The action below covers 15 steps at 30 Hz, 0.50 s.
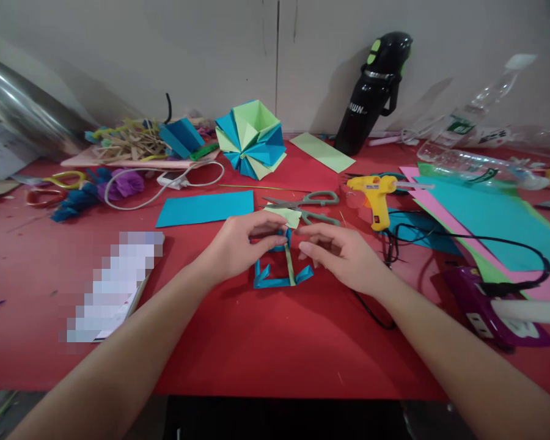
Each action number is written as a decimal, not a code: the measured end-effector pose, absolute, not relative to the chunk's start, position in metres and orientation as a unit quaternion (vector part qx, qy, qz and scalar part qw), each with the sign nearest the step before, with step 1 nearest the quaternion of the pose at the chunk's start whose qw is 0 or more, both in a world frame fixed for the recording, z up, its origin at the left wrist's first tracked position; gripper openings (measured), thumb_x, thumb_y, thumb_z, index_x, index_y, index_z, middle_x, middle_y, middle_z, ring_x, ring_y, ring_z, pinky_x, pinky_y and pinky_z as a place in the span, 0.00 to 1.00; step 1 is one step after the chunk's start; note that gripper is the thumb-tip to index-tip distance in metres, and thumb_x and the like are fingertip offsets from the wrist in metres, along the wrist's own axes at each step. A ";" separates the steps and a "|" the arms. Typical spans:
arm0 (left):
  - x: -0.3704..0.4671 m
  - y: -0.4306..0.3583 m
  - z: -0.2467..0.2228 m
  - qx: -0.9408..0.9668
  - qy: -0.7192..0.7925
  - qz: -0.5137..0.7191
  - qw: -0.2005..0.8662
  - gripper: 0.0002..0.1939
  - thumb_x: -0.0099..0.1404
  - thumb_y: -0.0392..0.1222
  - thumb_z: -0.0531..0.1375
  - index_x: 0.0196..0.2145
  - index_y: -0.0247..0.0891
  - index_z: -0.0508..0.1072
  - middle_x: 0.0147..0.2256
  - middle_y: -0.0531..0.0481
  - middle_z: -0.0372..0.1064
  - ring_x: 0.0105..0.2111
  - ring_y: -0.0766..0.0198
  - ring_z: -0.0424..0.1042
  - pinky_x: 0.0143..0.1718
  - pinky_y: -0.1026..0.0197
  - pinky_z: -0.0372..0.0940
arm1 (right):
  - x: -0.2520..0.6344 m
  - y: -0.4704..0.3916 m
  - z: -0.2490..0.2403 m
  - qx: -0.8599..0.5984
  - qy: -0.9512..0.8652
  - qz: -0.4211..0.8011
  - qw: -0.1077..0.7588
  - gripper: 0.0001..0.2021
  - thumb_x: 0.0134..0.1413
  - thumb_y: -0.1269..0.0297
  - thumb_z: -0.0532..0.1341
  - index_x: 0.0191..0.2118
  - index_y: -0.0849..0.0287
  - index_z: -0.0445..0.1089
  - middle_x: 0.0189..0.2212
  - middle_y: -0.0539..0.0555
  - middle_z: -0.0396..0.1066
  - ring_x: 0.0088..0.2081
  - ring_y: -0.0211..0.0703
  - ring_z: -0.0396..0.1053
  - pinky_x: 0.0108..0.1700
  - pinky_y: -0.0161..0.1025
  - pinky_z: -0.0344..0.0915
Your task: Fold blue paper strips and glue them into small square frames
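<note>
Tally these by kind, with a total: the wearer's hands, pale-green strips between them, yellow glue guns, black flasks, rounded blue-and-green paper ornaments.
Hands: 2 (left hand, right hand)
Pale-green strip: 1
Yellow glue gun: 1
Black flask: 1
Paper ornament: 1
Total: 6

Your bare forearms [132,342] angle inward from the lower corners; your left hand [238,245] and right hand [348,255] sit close but apart, fingers [266,218] curved, right thumb [319,254] lowered.

Blue paper frame [275,283], pale green strip [289,264], red worktop [238,348]
The folded paper ornament [250,140] alternates blue and pale green; the glue gun [376,200] is yellow.
</note>
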<state>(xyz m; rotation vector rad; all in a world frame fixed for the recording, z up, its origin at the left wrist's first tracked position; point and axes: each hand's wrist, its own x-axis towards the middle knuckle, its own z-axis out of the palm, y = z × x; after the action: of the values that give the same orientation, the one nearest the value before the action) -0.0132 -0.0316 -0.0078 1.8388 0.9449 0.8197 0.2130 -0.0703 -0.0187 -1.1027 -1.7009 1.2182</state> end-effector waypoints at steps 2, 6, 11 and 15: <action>-0.020 -0.030 0.000 0.753 0.380 0.324 0.430 0.17 0.65 0.45 0.66 0.50 0.39 0.75 0.50 0.45 0.77 0.50 0.56 0.77 0.53 0.54 0.72 | 0.218 -0.071 -0.016 -0.440 -0.682 0.451 0.371 0.10 0.63 0.62 0.62 0.48 0.57 0.73 0.36 0.53 0.77 0.32 0.38 0.72 0.34 0.36 0.69; -0.052 -0.028 0.036 0.785 0.416 0.298 0.349 0.15 0.63 0.49 0.68 0.45 0.41 0.77 0.45 0.47 0.77 0.45 0.58 0.77 0.45 0.59 0.72 | 0.238 -0.075 -0.001 -0.446 -0.721 0.447 0.287 0.08 0.60 0.67 0.63 0.45 0.55 0.74 0.40 0.53 0.76 0.35 0.39 0.71 0.36 0.36 0.68; -0.074 -0.038 0.064 0.812 0.410 0.071 0.409 0.17 0.55 0.52 0.72 0.40 0.43 0.79 0.31 0.53 0.76 0.28 0.64 0.74 0.28 0.65 0.67 | 0.243 -0.082 0.015 -0.406 -0.746 0.491 0.191 0.14 0.56 0.57 0.69 0.47 0.53 0.76 0.43 0.53 0.76 0.35 0.39 0.70 0.32 0.35 0.66; -0.057 -0.043 0.053 0.803 0.424 0.014 0.419 0.17 0.58 0.54 0.69 0.43 0.46 0.80 0.30 0.54 0.77 0.28 0.65 0.75 0.27 0.66 0.65 | 0.225 -0.083 0.009 -0.392 -0.747 0.488 0.223 0.11 0.54 0.56 0.71 0.42 0.55 0.79 0.40 0.52 0.77 0.36 0.39 0.71 0.36 0.35 0.66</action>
<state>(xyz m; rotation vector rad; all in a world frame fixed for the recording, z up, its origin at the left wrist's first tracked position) -0.0570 -0.0428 0.0525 2.0124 1.0625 0.0363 0.2250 -0.0827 0.0089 -1.0833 -2.0634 1.3489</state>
